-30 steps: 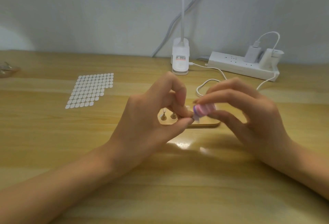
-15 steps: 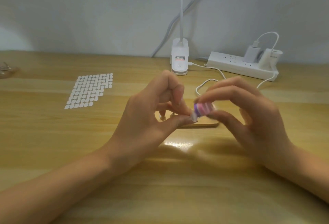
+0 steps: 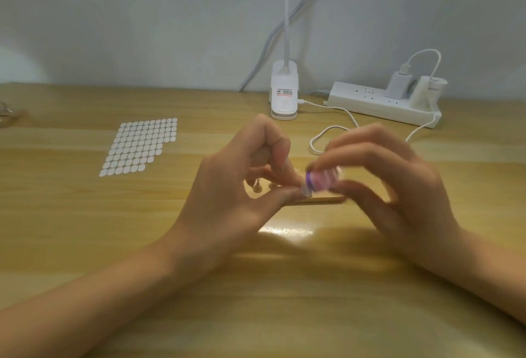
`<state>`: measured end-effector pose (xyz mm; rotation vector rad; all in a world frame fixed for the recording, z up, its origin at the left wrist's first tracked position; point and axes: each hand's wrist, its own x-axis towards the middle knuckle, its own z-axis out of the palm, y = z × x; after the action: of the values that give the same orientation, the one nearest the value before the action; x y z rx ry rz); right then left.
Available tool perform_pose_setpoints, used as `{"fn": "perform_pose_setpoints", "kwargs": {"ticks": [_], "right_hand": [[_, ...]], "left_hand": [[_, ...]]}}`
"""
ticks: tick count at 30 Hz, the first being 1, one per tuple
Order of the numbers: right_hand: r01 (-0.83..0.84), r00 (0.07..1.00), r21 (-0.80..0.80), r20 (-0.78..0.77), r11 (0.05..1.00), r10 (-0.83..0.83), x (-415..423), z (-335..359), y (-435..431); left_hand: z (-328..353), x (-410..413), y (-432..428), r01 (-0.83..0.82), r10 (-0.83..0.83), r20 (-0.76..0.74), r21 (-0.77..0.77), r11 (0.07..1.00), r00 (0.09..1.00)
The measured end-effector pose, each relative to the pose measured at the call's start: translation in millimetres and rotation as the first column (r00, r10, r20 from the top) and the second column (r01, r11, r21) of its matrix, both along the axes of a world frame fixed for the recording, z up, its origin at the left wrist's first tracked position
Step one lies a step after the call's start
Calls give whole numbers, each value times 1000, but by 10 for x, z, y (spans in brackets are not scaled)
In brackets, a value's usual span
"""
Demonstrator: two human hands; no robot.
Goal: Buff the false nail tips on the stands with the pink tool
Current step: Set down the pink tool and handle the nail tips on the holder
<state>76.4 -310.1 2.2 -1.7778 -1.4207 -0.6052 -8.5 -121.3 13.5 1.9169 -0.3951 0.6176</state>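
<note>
You're at a home nail-craft desk: a wooden table against a bare wall, a clip lamp, a power strip, a sticker sheet.

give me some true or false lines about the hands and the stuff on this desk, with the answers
1. The right hand holds the pink tool in its fingers. True.
2. The left hand lies flat on the table. False: it is raised, and its thumb and fingers pinch a nail tip right beside the tool.
3. The sheet of white dots lies on the table to the left of the left hand. True.
4. Nothing is plugged into the power strip. False: two white chargers sit in it.
</note>
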Motion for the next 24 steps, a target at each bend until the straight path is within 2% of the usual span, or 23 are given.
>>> {"fn": "perform_pose_setpoints", "kwargs": {"ticks": [3, 8, 13, 17, 20, 24], "right_hand": [[104, 992, 42, -71, 994, -100, 110, 14, -29], [68, 995, 49, -83, 997, -63, 79, -26, -16], [89, 978, 85, -194, 992, -72, 143, -29, -49], [69, 963, 107, -268, 992, -39, 137, -43, -49], [24, 953, 134, -301, 991, 18, 86, -29, -35], [-41, 967, 145, -243, 989, 76, -28, 21, 29]], "left_hand": [[29, -13, -4, 26, -26, 2, -55, 998, 1000], [-9, 25, 70, 10, -55, -168, -258, 966, 984], [-20, 16, 39, 43, -120, -192, -365, 930, 974], [-10, 21, 39, -14, -53, -215, -298, 954, 975], [-19, 29, 38, 4, -75, -210, -317, 948, 975], [-35, 27, 30, -14, -40, -196, -270, 963, 980]]}}
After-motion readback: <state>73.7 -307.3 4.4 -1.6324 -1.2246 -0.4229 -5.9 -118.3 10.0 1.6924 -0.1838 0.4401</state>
